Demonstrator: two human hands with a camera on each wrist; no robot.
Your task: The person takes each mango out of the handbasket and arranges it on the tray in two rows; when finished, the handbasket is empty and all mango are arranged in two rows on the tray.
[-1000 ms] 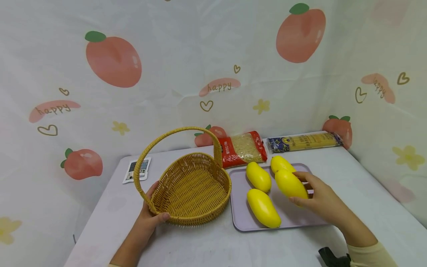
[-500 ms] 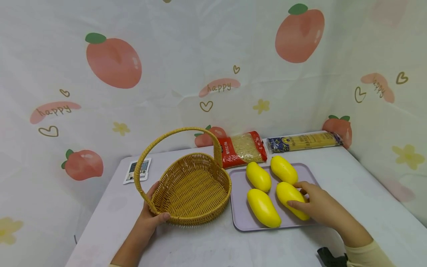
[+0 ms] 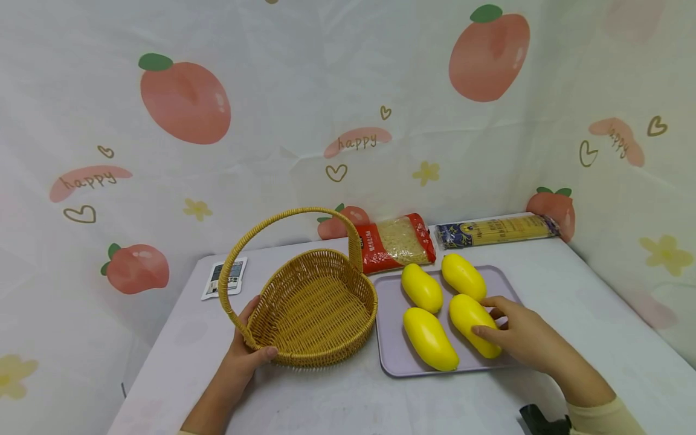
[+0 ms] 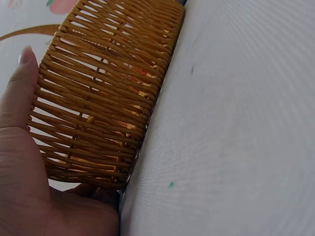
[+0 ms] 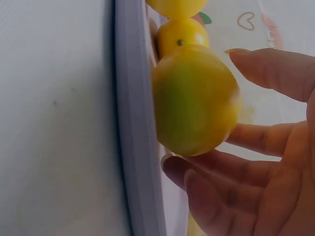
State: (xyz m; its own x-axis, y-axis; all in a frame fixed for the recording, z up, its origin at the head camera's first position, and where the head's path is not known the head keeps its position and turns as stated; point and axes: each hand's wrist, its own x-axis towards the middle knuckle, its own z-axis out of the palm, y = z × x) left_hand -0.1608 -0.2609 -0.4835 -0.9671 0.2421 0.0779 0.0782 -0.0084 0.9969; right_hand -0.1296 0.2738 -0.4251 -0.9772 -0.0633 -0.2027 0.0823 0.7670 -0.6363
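Note:
My left hand point(image 3: 241, 353) grips the near left side of a wicker basket point(image 3: 318, 320) with a tall arched handle, thumb at the rim. The left wrist view shows the basket's woven wall point(image 4: 98, 98) against the palm side. On a lilac tray point(image 3: 391, 362) lie several yellow mangoes. My right hand point(image 3: 522, 332) is around the near right mango point(image 3: 470, 326), which rests on the tray. In the right wrist view the thumb stands a little off this mango point(image 5: 194, 103), and the other fingers are loosely bent beside and behind it.
Behind the tray lie a red bag of pale grains or pasta point(image 3: 397, 241) and a long pack of noodles point(image 3: 497, 231). A small white packet point(image 3: 225, 278) lies left of the basket. A black object point(image 3: 544, 420) shows by the right sleeve. Printed cloth walls enclose the table.
My right hand has brought the mango down and nearer onto the tray, below the far right mango. Its grip has loosened. The left hand and basket have stayed put.

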